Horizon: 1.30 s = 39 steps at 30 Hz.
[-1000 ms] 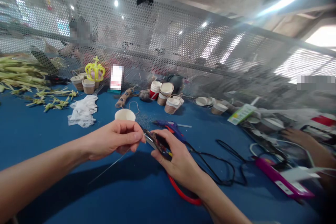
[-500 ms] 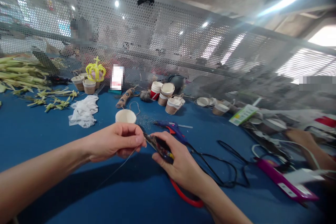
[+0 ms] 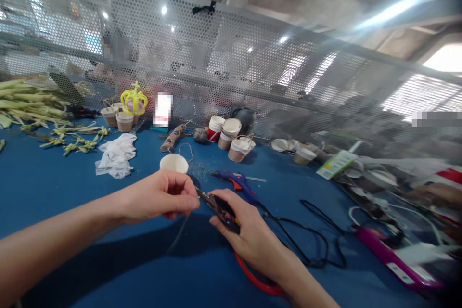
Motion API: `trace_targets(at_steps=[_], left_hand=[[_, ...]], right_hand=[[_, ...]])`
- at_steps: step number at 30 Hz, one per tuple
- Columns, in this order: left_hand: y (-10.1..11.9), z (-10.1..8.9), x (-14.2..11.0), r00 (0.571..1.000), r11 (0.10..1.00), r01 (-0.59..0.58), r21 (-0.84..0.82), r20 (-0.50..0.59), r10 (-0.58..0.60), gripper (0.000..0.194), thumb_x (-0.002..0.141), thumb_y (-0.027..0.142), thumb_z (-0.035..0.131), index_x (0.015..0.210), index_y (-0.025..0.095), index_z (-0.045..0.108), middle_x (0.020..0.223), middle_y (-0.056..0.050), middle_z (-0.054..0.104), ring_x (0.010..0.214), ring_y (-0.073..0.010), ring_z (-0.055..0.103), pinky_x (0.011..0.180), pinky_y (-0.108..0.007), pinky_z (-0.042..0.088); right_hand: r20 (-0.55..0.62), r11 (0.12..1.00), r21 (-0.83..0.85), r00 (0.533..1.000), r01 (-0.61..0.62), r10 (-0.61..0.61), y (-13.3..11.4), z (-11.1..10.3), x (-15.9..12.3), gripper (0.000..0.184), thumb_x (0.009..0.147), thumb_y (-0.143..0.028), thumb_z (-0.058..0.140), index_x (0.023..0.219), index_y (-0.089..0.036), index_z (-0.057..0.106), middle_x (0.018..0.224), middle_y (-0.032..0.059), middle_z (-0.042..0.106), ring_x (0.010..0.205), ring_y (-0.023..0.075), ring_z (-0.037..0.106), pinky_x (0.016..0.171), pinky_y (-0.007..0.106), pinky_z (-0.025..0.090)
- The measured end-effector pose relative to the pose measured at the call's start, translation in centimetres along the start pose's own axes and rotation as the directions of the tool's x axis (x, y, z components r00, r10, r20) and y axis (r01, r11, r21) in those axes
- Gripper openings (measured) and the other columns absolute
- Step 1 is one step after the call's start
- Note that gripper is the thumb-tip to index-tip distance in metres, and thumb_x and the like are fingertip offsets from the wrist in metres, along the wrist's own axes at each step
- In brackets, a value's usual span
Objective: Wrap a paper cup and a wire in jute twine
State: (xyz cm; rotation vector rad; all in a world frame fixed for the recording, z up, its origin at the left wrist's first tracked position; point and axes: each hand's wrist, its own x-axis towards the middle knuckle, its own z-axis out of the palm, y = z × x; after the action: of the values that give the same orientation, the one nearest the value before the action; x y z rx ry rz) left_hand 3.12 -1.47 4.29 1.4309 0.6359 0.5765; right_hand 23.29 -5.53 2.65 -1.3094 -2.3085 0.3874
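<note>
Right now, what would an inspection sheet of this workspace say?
Surface: blue tabletop, tiny specks scattered near the glue gun.
Things in hand: thin strand, blurred; pliers-like tool; white-rimmed cup just beyond.
Clutter: crumpled white cloth, green stalks.
Hands: left hand pinches the strand; right hand grips the tool.
Cables: black cord looped loosely; white leads by the purple power strip.
Surroundings: perforated screen behind; far right blurred.
</note>
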Motion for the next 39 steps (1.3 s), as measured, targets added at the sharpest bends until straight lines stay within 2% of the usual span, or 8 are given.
trace_targets(at_steps=[12, 20, 22, 27, 30, 33, 36, 39], left_hand=[[0.8, 0.5, -0.5, 0.974, 0.857, -0.04, 0.514, -0.172, 0.149, 0.016, 0.073, 0.024, 0.05, 0.061, 0.016, 0.045, 0.052, 0.006, 0.04, 0.048, -0.0066, 0.032, 0.045, -0.018, 0.025], [0.8, 1.7, -0.7, 0.842, 0.327, 0.06, 0.943, -0.224, 0.49, 0.018, 0.077, 0.023, 0.043, 0.065, 0.017, 0.054, 0.065, -0.004, 0.056, 0.054, -0.013, 0.044, 0.051, -0.024, 0.028], [1.0, 1.8, -0.9, 0.836, 0.294, 0.084, 0.952, -0.228, 0.5, 0.02, 0.079, 0.025, 0.043, 0.069, 0.016, 0.058, 0.071, -0.007, 0.06, 0.058, -0.0157, 0.048, 0.054, -0.026, 0.031], [3.4, -1.1, -2.3, 0.957, 0.631, -0.103, 0.769, -0.095, 0.273, 0.023, 0.079, 0.033, 0.048, 0.092, 0.021, 0.063, 0.08, -0.003, 0.065, 0.069, -0.0154, 0.057, 0.062, -0.023, 0.04], [4.2, -3.3, -2.3, 0.983, 0.788, -0.157, 0.595, 0.016, 0.184, 0.024, 0.082, 0.032, 0.047, 0.092, 0.019, 0.064, 0.084, -0.002, 0.066, 0.078, -0.0145, 0.058, 0.072, -0.023, 0.041], [3.0, -4.0, -1.2, 0.984, 0.905, -0.141, 0.4, 0.16, 0.083, 0.025, 0.081, 0.032, 0.049, 0.089, 0.015, 0.064, 0.088, -0.006, 0.066, 0.082, -0.0145, 0.057, 0.077, -0.025, 0.041], [0.8, -3.3, 0.1, 0.936, 0.99, -0.084, 0.114, 0.351, 0.038, 0.028, 0.078, 0.038, 0.053, 0.086, 0.014, 0.064, 0.072, -0.004, 0.065, 0.072, -0.0128, 0.057, 0.076, -0.026, 0.041], [-0.5, -2.5, 0.6, 0.941, 0.996, -0.008, -0.084, 0.335, 0.036, 0.027, 0.072, 0.04, 0.06, 0.075, 0.013, 0.062, 0.066, -0.001, 0.061, 0.059, -0.0096, 0.054, 0.062, -0.022, 0.041]], right_hand=[[-0.07, 0.999, -0.023, 0.997, -0.033, 0.031, -0.4, 0.7, 0.1, 0.022, 0.082, -0.03, 0.047, 0.101, -0.019, 0.05, 0.093, 0.0065, 0.061, 0.083, 0.0168, 0.058, 0.074, 0.029, 0.046], [-0.195, 0.995, 0.003, 0.976, -0.102, 0.1, -1.2, 1.9, 0.4, 0.02, 0.082, -0.026, 0.044, 0.099, -0.018, 0.049, 0.093, 0.0077, 0.061, 0.085, 0.0186, 0.058, 0.075, 0.031, 0.046], [-0.174, 0.992, 0.028, 0.977, -0.121, 0.124, -1.3, 2.0, 0.5, 0.017, 0.082, -0.025, 0.044, 0.097, -0.018, 0.05, 0.089, 0.007, 0.061, 0.082, 0.0184, 0.058, 0.073, 0.03, 0.046], [-0.1, 0.992, 0.073, 0.989, -0.105, 0.112, -0.9, 1.1, 0.4, 0.021, 0.084, -0.03, 0.041, 0.098, -0.017, 0.049, 0.086, 0.005, 0.06, 0.077, 0.0163, 0.056, 0.071, 0.029, 0.045], [-0.032, 0.989, 0.14, 0.998, -0.047, 0.051, -0.7, 0.6, 0.4, 0.023, 0.085, -0.033, 0.039, 0.098, -0.017, 0.049, 0.083, 0.004, 0.058, 0.074, 0.0142, 0.054, 0.069, 0.026, 0.044], [0.01, 0.983, 0.186, 1.0, -0.005, 0.003, -0.6, 0.6, 0.3, 0.023, 0.085, -0.032, 0.041, 0.099, -0.017, 0.049, 0.082, 0.003, 0.058, 0.073, 0.0131, 0.054, 0.068, 0.024, 0.044], [0.021, 0.979, 0.206, 1.0, 0.007, -0.012, -0.7, 0.9, 0.3, 0.022, 0.084, -0.031, 0.042, 0.1, -0.017, 0.049, 0.084, 0.0033, 0.059, 0.075, 0.0132, 0.054, 0.069, 0.025, 0.044], [0.008, 0.981, 0.195, 1.0, 0.015, -0.017, -0.7, 0.9, 0.3, 0.022, 0.085, -0.031, 0.041, 0.099, -0.017, 0.049, 0.083, 0.0035, 0.059, 0.073, 0.0132, 0.053, 0.068, 0.025, 0.044]])
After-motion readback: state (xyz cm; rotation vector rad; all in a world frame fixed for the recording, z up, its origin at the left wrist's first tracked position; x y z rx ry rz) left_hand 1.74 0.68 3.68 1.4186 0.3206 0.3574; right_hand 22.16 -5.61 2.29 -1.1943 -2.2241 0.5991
